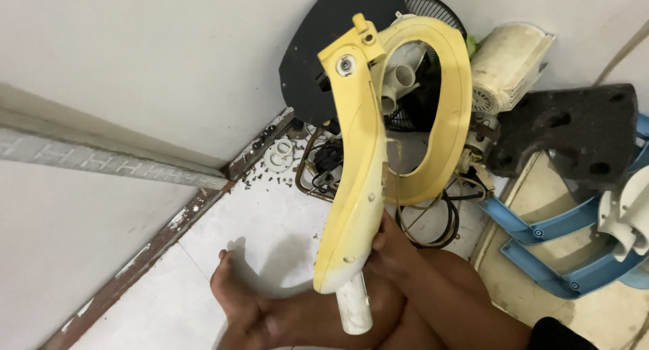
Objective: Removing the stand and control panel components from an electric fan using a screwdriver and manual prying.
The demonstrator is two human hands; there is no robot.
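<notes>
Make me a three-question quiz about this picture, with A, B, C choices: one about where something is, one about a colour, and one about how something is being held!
1. Where do the loose screws lie?
A. On the floor by the wall corner
B. On the person's knee
C. On the blue blades

2. What colour is the curved plastic fan part?
A. Green
B. Yellow
C. Red

3. How is the yellow part held?
A. Lying flat on the floor
B. Hanging from the wall
C. Lifted up by a hand gripping near its white tube

Answers:
1. A, small dark screws are scattered on the white tile beside the corner.
2. B, its body is plainly yellow.
3. C, fingers wrap its lower end and it stands raised off the floor.
</notes>
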